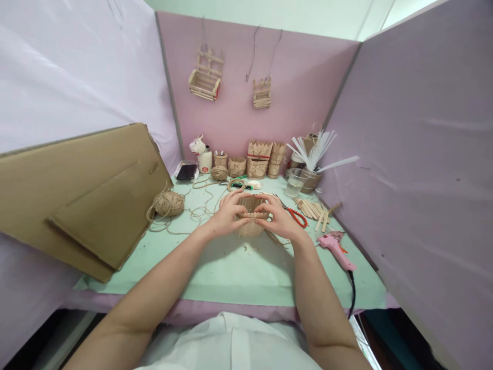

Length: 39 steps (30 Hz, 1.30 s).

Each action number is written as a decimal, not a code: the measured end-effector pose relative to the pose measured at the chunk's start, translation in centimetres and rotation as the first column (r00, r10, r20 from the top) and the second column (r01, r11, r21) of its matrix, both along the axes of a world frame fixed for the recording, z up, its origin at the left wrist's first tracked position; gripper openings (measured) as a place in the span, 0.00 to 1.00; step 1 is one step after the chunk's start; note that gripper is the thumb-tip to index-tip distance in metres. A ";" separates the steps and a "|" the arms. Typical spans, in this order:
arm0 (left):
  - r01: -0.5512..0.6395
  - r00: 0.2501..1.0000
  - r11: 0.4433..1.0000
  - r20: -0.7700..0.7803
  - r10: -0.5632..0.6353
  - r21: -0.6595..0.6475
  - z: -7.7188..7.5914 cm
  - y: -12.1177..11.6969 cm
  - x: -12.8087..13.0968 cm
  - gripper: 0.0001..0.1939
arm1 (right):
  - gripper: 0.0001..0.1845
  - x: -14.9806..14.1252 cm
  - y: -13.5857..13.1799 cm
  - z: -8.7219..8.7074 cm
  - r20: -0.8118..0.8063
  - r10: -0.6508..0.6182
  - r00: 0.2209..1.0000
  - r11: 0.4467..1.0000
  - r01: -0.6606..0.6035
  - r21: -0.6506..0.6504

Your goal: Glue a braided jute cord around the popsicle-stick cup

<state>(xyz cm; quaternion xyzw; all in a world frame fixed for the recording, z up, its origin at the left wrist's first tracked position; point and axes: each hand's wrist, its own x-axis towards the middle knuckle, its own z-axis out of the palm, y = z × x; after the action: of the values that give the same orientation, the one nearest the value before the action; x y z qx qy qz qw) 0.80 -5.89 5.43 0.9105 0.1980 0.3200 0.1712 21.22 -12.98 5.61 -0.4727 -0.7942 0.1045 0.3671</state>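
A small round cup made of wooden craft sticks (250,229) stands on the green table cover in front of me, a band running around its upper part. My left hand (230,213) wraps its left side, thumb and fingers pinching the near rim. On the opposite side my right hand (278,218) grips it in the same way, with both thumbs close together at the front. Fingers hide much of the cup's sides. Just right of my right hand lie red-handled scissors (297,217). A strand of twine trails out beside the cup's base.
A pink glue gun (337,251) with a black cord lies at the right, near craft sticks (310,209). A twine ball (168,203) and a leaning cardboard sheet (96,205) are at left. Along the back stand stick cups (257,168), a plastic cup of liquid (295,186) and white glue sticks (314,151).
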 end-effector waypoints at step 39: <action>0.093 0.995 0.994 0.032 -0.091 -0.057 1.2 0.7 -1.7 0.07 | 0.06 0.9 -0.5 0.7 -0.105 0.066 0.992 0.993 -0.076 -0.089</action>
<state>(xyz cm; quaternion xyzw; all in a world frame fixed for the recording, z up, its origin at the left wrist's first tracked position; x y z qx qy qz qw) -0.91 -5.21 6.58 0.9085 0.1626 0.3192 0.2154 22.11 -13.50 6.26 -0.4546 -0.7852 0.1782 0.3809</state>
